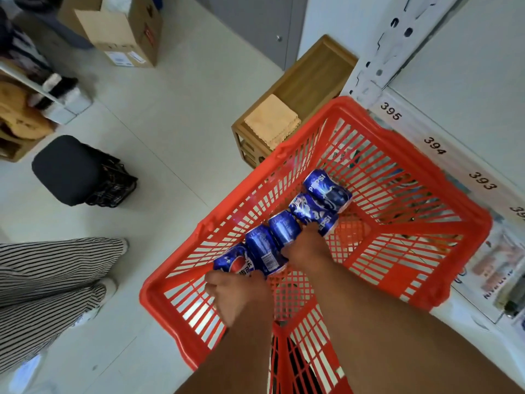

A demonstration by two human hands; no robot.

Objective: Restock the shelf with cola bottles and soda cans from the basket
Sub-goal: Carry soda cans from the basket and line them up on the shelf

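A red plastic basket (443,223) stands on the floor against the white shelf (431,143). Several blue soda cans lie on their sides in a row along its bottom. My left hand (238,297) reaches in and grips the nearest can (235,261) from its end. My right hand (305,250) is farther in, thumb and fingers curled round the middle can (284,228). Two more cans (326,191) lie beyond it, untouched. No cola bottles show in the basket.
The shelf edge carries number labels 395, 394, 393, with packaged goods below at the right (494,265). A wooden crate (309,83) with a yellow cloth stands behind the basket. On the left are a person's striped trouser legs (51,274), a black stool (68,169) and a cardboard box (122,27).
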